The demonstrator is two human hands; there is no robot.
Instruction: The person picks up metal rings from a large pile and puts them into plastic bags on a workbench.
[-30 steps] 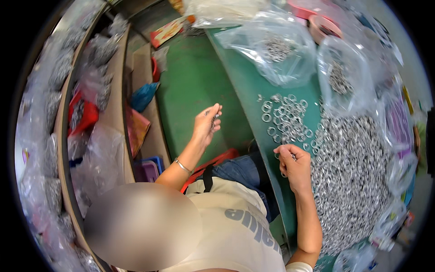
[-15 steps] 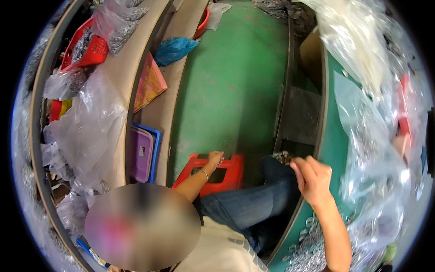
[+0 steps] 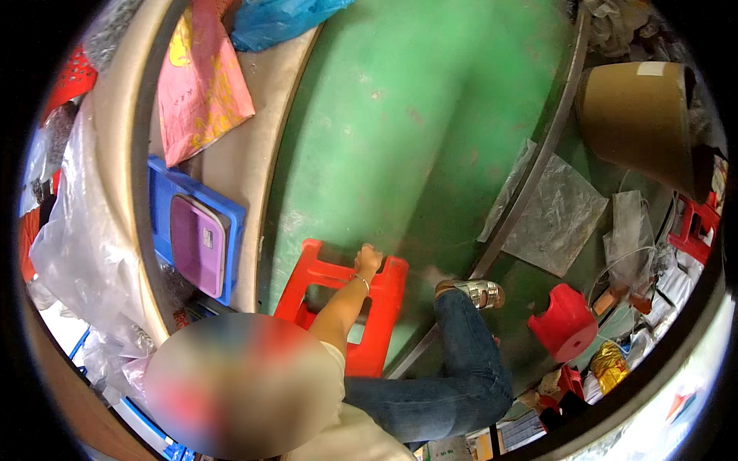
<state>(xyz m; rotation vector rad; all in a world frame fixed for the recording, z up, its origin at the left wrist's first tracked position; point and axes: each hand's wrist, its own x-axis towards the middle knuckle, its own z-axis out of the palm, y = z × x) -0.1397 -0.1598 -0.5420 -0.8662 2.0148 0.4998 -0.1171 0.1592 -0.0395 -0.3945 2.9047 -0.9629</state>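
Note:
My left hand [image 3: 367,258] is closed over the far edge of a red plastic stool [image 3: 307,263], its fingers curled at the rim and partly hidden. A band circles that wrist, and the forearm lies across the stool's top opening. My right hand does not show clearly; only a small skin-coloured patch appears beside my jeans [image 3: 469,342], too small to make out. A metallic-looking shoe [image 3: 477,293] on my foot rests on the green floor by a metal rail.
Shelving [image 3: 231,184] on the left holds a purple tray [image 3: 200,244] over a blue one, a pink and yellow bag [image 3: 201,96] and a blue bag [image 3: 284,21]. Under the right bench are a brown drum [image 3: 634,119], a red low stool [image 3: 563,324] and plastic sheets [image 3: 553,211].
The view has tipped down and shifted, bringing the space under the right bench into sight. My raised right hand has left its place above the bench. My left hand stays at the stool.

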